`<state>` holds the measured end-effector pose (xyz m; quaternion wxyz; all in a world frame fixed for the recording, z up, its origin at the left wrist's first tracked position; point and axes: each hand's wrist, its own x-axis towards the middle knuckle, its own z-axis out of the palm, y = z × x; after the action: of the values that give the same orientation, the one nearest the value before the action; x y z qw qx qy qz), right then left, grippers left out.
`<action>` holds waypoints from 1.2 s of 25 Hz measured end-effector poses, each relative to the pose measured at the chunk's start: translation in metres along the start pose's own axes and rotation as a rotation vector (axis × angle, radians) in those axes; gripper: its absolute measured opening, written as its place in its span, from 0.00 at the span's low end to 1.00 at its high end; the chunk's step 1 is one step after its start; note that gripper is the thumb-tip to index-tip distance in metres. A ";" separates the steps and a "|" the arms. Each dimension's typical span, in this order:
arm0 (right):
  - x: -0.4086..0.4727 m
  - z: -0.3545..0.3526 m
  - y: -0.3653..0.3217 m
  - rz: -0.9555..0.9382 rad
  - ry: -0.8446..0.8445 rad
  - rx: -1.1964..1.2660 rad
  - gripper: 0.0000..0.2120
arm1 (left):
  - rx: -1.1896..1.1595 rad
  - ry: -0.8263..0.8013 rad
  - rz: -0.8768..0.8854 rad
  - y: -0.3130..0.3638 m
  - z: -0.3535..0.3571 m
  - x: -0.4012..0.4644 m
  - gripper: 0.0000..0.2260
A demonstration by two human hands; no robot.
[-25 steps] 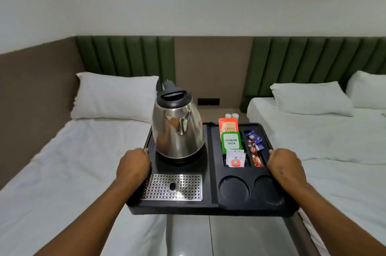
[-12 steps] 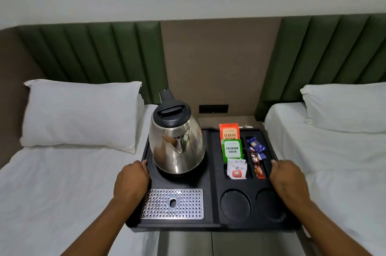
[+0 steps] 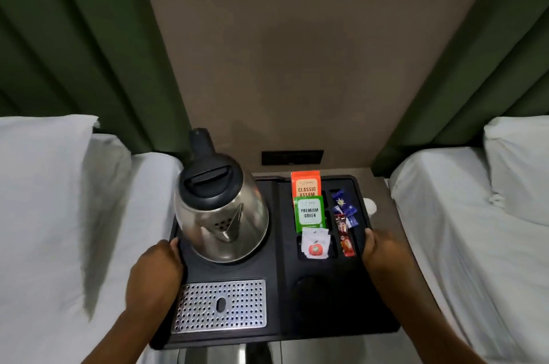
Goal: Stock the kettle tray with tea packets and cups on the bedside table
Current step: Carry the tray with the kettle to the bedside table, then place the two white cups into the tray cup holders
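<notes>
**Black tray gripped at both sides, bedside table**

Black plastic kettle tray (image 3: 276, 298) is sitting over the bedside table (image 3: 383, 185), between two white-sheeted beds; whether it is resting fully on the table or being held just above it cannot be told. Left hand (image 3: 154, 271) is clasping the tray's left edge, fingers curled round the rim, thumb lying on top just beside the kettle's base. Right hand (image 3: 383, 253) is gripping the right edge the same way, fingers wrapped under, thumb pressing the rim near the sachet slot.

Steel kettle (image 3: 221, 212) with black lid and handle is standing upright in the tray's rear left, spout facing the camera. Perforated metal drip grate (image 3: 221, 305) is lying in front of it, in the front left.

Right half of tray: orange tea packet (image 3: 306, 185) is standing at the back, green tea packet (image 3: 309, 213) overlapping its front, and a white packet (image 3: 315, 244) with a red emblem is leaning in the next slot forward. Narrow slot beside them is holding blue sachets (image 3: 343, 206) and a red-brown stick sachet (image 3: 346, 237). Round cup recess (image 3: 312, 289) at the front right is showing bare.

Small white object (image 3: 370, 206) is peeking out on the table just beyond the tray's right rim; too hidden to identify. Dark socket panel (image 3: 292, 157) is showing on the wall behind.
</notes>
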<state>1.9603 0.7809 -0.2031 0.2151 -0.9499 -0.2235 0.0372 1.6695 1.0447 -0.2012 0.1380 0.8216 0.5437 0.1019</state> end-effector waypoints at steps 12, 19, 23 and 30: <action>0.210 0.303 0.064 0.031 -0.033 -0.032 0.16 | 0.194 -0.164 0.019 -0.022 0.319 0.200 0.17; 0.234 0.357 0.092 -0.027 -0.006 -0.076 0.17 | 0.076 -0.008 0.041 -0.021 0.377 0.217 0.15; 0.241 0.365 0.093 -0.018 -0.012 -0.059 0.17 | 0.034 -0.007 0.021 -0.014 0.381 0.224 0.15; 0.227 0.282 0.128 0.090 0.124 0.024 0.14 | -0.102 -0.298 -0.007 0.072 0.382 0.120 0.26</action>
<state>2.1693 0.8882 -0.5073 0.2379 -0.9569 -0.1662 -0.0094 1.8997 1.0842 -0.5339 0.2588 0.8176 0.5143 0.0057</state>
